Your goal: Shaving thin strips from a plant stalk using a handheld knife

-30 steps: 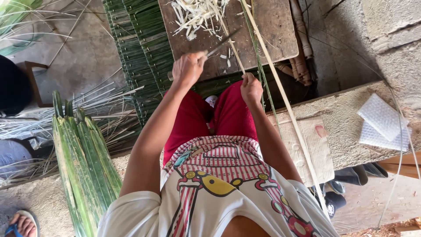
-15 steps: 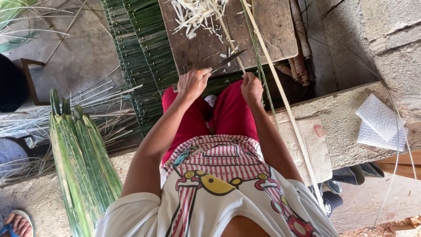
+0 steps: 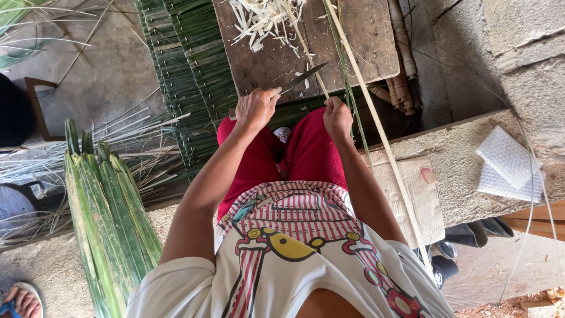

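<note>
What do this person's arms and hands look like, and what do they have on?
Both arms are bare from short white sleeves down. The left hand and right hand show no gloves, rings or watch. The white shirt has a red-striped cartoon print.

White bubble-wrap pouches (image 3: 507, 165) on concrete ledge (image 3: 465, 135)

white printed T-shirt (image 3: 306, 259), red trousers (image 3: 306, 156), bare arms

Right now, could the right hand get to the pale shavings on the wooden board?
Probably yes, once freed: the right hand is pinching a thin strip, and the shavings lie ahead on the wooden board with nothing between.
</note>
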